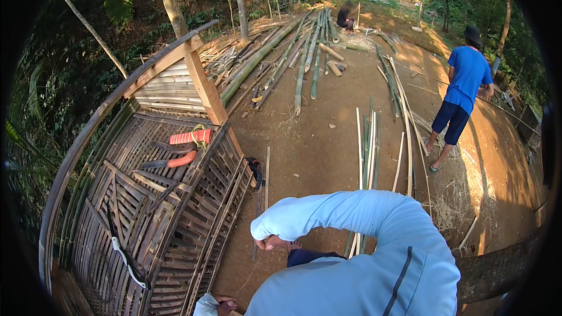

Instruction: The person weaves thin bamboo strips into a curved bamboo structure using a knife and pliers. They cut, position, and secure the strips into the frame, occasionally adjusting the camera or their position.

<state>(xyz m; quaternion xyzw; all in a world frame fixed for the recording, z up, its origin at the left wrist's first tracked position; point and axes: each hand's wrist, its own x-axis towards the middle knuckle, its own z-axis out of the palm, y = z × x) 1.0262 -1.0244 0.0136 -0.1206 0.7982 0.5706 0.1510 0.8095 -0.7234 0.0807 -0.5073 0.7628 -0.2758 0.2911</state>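
My right hand point(269, 243), at the end of a light blue sleeve, is curled closed in front of my dark-clothed leg point(310, 257). What its fingers hold is too small to make out. Down at the lower edge, my left hand point(226, 305) is bent with its fingers drawn together; its grip is partly cut off by the frame. Beside both hands stands a slatted bamboo bench point(193, 246). On the bench lie a tool with a curved orange handle point(182, 159), a red ribbed piece point(191, 137) tied with yellow cord, and a white-and-black handled tool point(129, 262).
Split bamboo strips point(370, 146) lie ahead on the dirt ground. Long green bamboo poles point(316, 64) spread farther off. A person in a blue shirt point(470, 76) stands at the right, and another person point(345, 17) sits far back. A dark log point(497, 269) is at the lower right.
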